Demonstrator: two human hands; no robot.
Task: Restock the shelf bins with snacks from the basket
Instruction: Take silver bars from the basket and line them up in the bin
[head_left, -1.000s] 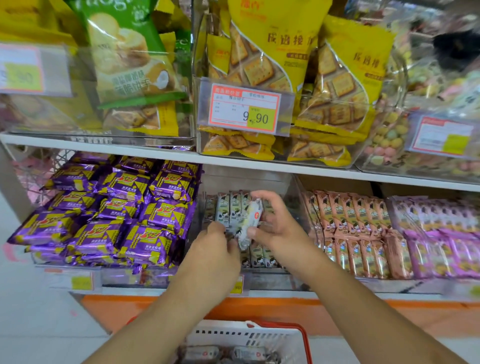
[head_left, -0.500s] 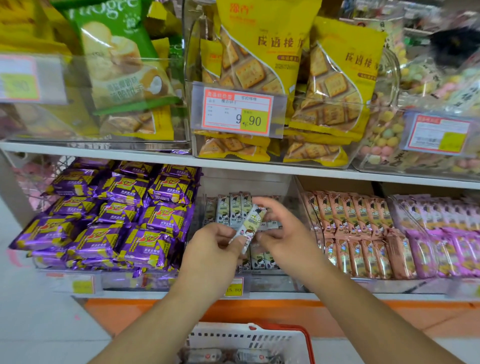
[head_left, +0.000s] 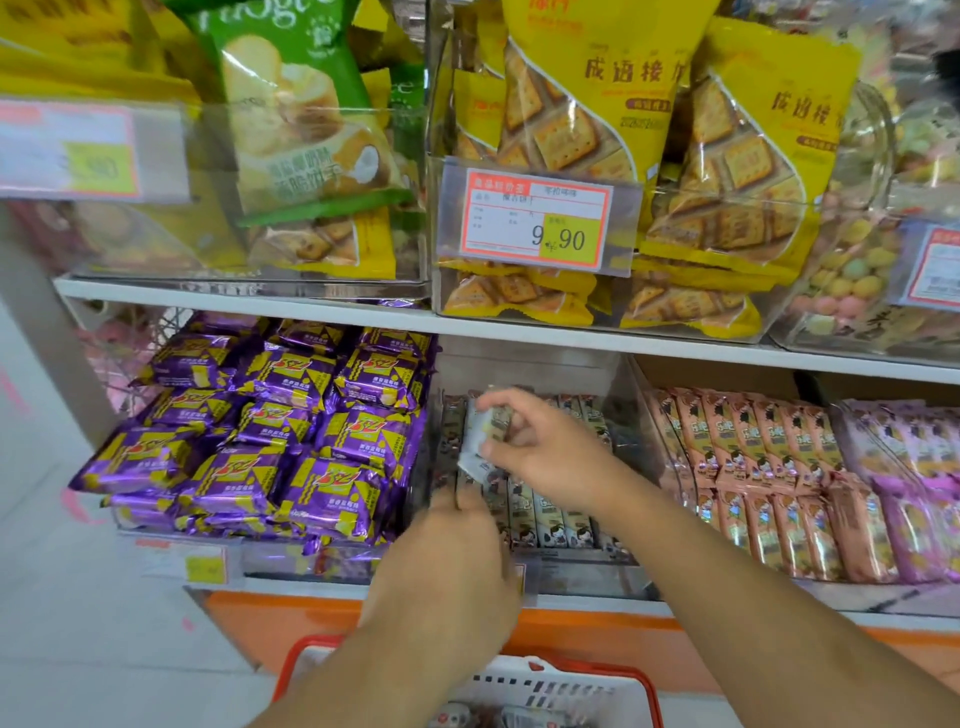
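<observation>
While right hand (head_left: 540, 447) pinches snack packet (head_left: 475, 436), left hand (head_left: 457, 561) curls.

2 hands (head_left: 540, 447) — 1 basket (head_left: 545, 686) — 4 price tags (head_left: 537, 218) visible.

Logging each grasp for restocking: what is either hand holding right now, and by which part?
The right hand pinches a silver snack packet along its right edge. The left hand is seen from behind; any hold cannot be told.

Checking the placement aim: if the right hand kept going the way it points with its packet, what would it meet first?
Probably the upright silver packets in the middle bin. The right hand holds a snack packet just over them, though depth is unclear.
</observation>
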